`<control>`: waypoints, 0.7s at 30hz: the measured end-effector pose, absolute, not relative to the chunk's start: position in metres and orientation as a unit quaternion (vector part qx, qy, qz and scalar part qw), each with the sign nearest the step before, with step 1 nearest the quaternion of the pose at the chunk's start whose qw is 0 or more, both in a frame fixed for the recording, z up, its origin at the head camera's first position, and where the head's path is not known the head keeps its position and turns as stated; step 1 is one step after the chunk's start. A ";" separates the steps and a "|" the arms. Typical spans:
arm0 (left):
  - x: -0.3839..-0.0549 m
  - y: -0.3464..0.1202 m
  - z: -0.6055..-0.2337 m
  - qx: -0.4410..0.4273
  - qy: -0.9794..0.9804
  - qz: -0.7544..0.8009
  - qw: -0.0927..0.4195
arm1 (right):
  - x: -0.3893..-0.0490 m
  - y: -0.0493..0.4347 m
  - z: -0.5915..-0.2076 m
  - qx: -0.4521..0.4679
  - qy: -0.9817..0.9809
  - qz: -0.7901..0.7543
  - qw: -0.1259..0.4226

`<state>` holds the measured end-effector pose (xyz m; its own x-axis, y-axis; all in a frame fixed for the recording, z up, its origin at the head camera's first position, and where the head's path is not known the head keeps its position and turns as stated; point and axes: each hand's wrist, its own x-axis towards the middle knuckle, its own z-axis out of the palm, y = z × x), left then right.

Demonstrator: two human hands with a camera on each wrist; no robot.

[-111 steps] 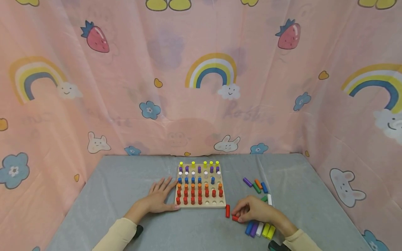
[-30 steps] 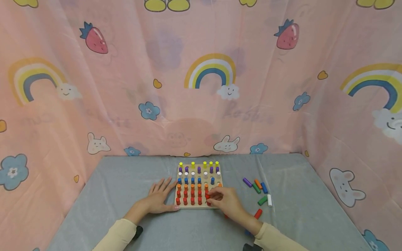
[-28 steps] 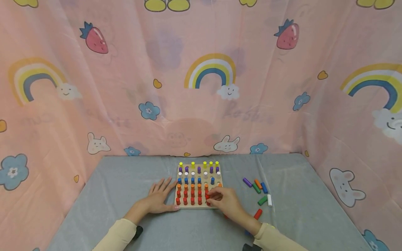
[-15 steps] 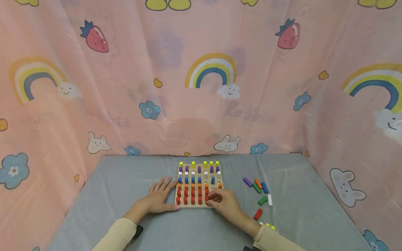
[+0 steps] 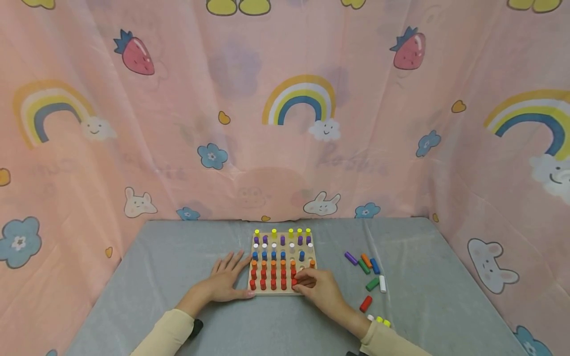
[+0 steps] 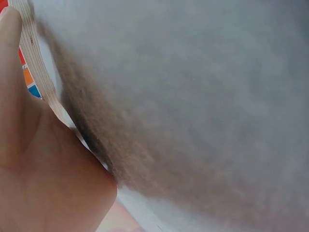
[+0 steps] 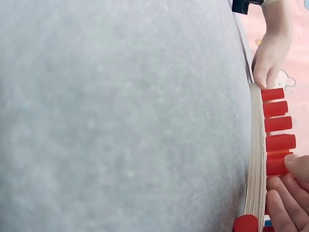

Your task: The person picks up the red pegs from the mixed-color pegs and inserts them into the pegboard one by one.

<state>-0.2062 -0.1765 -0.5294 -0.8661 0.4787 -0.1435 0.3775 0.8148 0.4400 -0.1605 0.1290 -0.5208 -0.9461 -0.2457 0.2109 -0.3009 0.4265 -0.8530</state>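
Observation:
A wooden pegboard (image 5: 287, 291) holds rows of coloured pegs: yellow, purple, white, blue, orange and two red rows in front. My right hand (image 5: 324, 291) pinches a red peg (image 5: 294, 282) standing in the front row, right of several other red ones. In the right wrist view, the thumb presses the end of that red peg (image 7: 276, 166), beside the board's edge (image 7: 257, 145). The left hand (image 5: 222, 284) lies flat with fingers spread, its thumb at the board's near left corner. The right hand hides the board's near right corner.
Loose pegs lie right of the board: purple (image 5: 351, 258), orange (image 5: 366, 261), blue (image 5: 375, 266), two green (image 5: 372, 284), white (image 5: 382, 284) and red (image 5: 366, 304). More, including yellow (image 5: 379, 319), show beside the right sleeve. Another red peg (image 7: 245, 224) lies near the board's front edge.
My right hand has moved from the loose pegs on the right to the board's front row, carrying a red peg, which has since sunk lower there. The left hand has stayed put.

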 end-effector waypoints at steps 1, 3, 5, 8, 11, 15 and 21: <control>-0.206 -0.177 -0.530 0.226 0.945 0.201 0.125 | -0.161 0.130 -0.521 0.159 -0.843 0.513 0.024; -0.206 -0.177 -0.531 0.223 0.947 0.196 0.125 | -0.161 0.132 -0.520 0.150 -0.842 0.519 0.017; -0.207 -0.177 -0.532 0.223 0.948 0.193 0.122 | -0.162 0.136 -0.518 0.141 -0.836 0.530 0.004; -0.208 -0.177 -0.534 0.224 0.948 0.193 0.116 | -0.163 0.146 -0.515 0.141 -0.826 0.545 -0.022; -0.208 -0.177 -0.535 0.224 0.948 0.194 0.114 | -0.165 0.158 -0.511 0.162 -0.817 0.551 -0.057; -0.208 -0.177 -0.535 0.223 0.948 0.194 0.115 | -0.167 0.177 -0.507 0.187 -0.822 0.529 -0.094; -0.208 -0.177 -0.536 0.223 0.948 0.193 0.116 | -0.170 0.200 -0.508 0.206 -0.847 0.475 -0.119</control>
